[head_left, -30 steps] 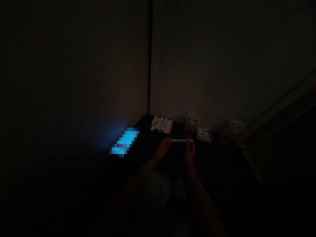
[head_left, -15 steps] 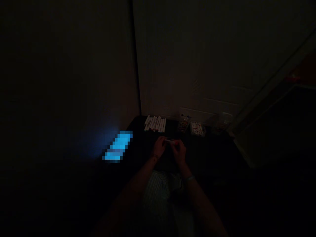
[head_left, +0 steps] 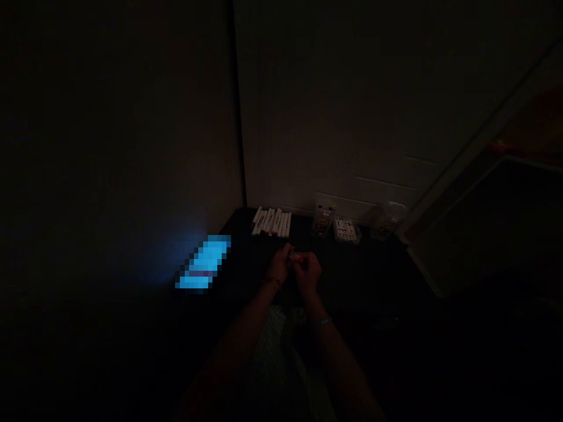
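In the dim light, a white marker [head_left: 294, 255] with a reddish end is between my two hands, over the dark table [head_left: 343, 275]. My left hand [head_left: 280, 262] is closed around its left part. The fingers of my right hand [head_left: 309, 271] pinch the reddish end. Most of the marker is covered by my fingers. Beyond my left hand, several white markers [head_left: 271, 223] lie side by side in a row, some with reddish ends.
A clear package [head_left: 323, 221] stands by the wall, with a pack of markers [head_left: 345, 230] to its right. Another clear package [head_left: 387, 223] is farther right. A blurred, glowing blue screen [head_left: 204, 264] is on the left. Walls meet behind the table.
My hands have come closer together, and less of the marker shows between them. The whole view has shifted slightly, with the table's things now a little farther left.
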A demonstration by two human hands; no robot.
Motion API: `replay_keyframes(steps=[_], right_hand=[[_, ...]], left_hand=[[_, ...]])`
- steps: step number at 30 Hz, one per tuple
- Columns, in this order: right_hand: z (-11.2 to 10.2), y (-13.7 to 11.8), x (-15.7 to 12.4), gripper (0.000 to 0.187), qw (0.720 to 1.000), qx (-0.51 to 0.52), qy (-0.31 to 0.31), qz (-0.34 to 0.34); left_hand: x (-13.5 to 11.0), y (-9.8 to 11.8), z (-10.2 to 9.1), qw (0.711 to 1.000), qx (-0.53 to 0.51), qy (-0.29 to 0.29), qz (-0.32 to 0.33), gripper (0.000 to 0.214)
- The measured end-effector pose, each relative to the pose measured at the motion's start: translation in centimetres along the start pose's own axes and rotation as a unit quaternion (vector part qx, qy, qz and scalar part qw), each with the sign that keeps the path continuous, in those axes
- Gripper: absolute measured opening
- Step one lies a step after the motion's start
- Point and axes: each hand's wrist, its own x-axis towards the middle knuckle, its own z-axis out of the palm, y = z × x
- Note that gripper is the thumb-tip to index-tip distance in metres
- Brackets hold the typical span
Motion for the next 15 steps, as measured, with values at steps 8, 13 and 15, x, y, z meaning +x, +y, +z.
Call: replay_keyframes(steps=[8, 13, 15], right_hand=[[-0.4, -0.6, -0.2, 0.026, 0.991, -0.041, -0.070, -0.110], [0.0, -0.2, -0.3, 0.026, 0.988, -0.044, -0.088, -0.123], [0.2, -0.1, -0.2, 0.027, 0.989, -0.040, -0.090, -0.113]], left_hand=[[0.0, -0.6, -0.6, 0.992, -0.006, 0.030, 0.121, 0.027], [0.2, -1.0, -0.6, 0.987, -0.036, -0.003, 0.157, 0.031], [0.3, -1.0, -0.5, 0.988, -0.042, 0.003, 0.145, 0.034]])
